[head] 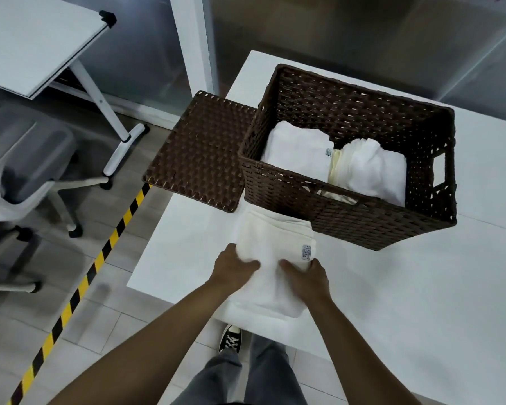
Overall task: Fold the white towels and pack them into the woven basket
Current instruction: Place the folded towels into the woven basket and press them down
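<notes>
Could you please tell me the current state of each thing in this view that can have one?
woven basket: open, partly filled
lid: off, beside basket
towels in basket: folded
towel on table: folded, gripped by both hands
left hand: gripping towel
right hand: gripping towel

Both hands grip one folded towel (270,258) on the surface (392,287): left hand (234,268), right hand (306,274). Beyond them stands the basket (348,217) holding folded towels (298,150); its lid (199,150) lies beyond-left of the left hand.
</notes>
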A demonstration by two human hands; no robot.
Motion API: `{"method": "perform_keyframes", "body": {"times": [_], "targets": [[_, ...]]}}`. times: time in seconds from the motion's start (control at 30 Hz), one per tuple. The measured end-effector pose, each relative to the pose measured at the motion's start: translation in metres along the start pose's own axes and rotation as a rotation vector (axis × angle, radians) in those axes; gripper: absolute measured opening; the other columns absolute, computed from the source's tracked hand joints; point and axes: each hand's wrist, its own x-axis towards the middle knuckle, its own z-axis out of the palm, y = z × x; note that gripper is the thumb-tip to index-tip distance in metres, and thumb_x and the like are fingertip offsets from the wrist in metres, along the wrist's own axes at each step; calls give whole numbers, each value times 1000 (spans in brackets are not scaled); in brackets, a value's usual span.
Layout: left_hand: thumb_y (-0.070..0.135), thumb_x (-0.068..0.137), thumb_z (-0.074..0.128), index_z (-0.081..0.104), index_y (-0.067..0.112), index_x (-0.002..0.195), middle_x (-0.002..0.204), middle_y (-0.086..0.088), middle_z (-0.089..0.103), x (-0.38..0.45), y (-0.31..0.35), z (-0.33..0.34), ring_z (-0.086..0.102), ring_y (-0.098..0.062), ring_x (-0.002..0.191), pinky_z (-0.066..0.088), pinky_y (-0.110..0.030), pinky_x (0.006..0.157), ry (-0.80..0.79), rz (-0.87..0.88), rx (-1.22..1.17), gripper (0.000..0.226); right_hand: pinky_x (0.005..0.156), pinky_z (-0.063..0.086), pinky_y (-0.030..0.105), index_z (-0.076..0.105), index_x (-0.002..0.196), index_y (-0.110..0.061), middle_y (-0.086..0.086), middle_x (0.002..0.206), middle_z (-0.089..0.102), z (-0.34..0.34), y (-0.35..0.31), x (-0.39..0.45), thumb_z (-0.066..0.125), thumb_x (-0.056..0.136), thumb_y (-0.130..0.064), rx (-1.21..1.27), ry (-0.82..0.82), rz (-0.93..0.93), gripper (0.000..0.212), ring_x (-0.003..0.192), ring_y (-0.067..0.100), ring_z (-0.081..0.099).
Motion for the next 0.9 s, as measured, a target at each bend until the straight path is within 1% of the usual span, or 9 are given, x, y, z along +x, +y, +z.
{"method": "perform_keyframes", "body": {"times": [0.1,0.2,0.33,0.4,0.47,0.53,0.63,0.83,0.9], "targets": [[56,54,84,59,21,120,109,5,69,9,-6,-1,67,-16,98,58,-37,88,-37,-87,-148,78,89,54,36,61,110,-22,-4,106,68,2,1,3,83,73,-54,38,-20,38,54,98,21,65],[67,47,78,60,27,122,115,7,69,12,-10,-1,66,-18,107,55,-41,95,-98,-29,-56,86,96,55,41,69,111,-28,-7,107,73,-4,0,4,85,68,-59,215,-141,89,55,102,19,67],[81,48,65,51,29,130,126,3,61,14,-18,2,57,-27,120,48,-45,101,-47,-18,117,98,91,59,44,71,110,-25,-4,103,77,-3,-9,2,90,67,-48,309,-190,30,53,96,19,73],[86,46,67,52,32,129,125,2,60,19,-28,-1,57,-27,120,49,-46,100,-31,-33,108,100,89,60,45,69,113,-23,-3,104,77,2,-13,1,92,57,-53,302,-221,9,68,95,18,74],[91,40,71,56,36,124,122,4,62,20,-37,-5,61,-23,115,53,-44,97,-50,-18,60,102,94,59,46,72,116,-20,1,106,78,1,-16,-1,92,64,-47,344,-339,9,62,99,21,75],[87,38,77,59,34,121,120,6,65,14,-37,-11,64,-17,109,56,-36,90,-75,-9,-14,100,99,56,47,72,120,-17,4,110,78,-3,-17,-3,87,78,-32,394,-457,46,47,103,23,74],[64,49,88,61,31,123,118,10,68,-3,-28,-21,65,-9,106,53,-25,81,-102,22,-193,86,99,56,47,73,118,-13,8,109,78,-7,-20,-16,81,83,-21,439,-481,46,37,102,25,74],[48,70,88,62,23,131,126,-1,71,-44,-19,-53,68,-20,115,50,-44,105,-388,7,-505,71,93,57,47,72,120,-11,15,116,75,-24,-40,-52,81,79,-13,535,-575,-15,42,107,33,72],[52,63,91,58,19,133,129,-6,69,-60,-14,-65,66,-23,118,48,-44,106,-458,0,-595,84,84,59,41,72,120,-10,16,115,74,-34,-54,-63,80,73,-15,540,-600,-43,48,105,33,72]]}}
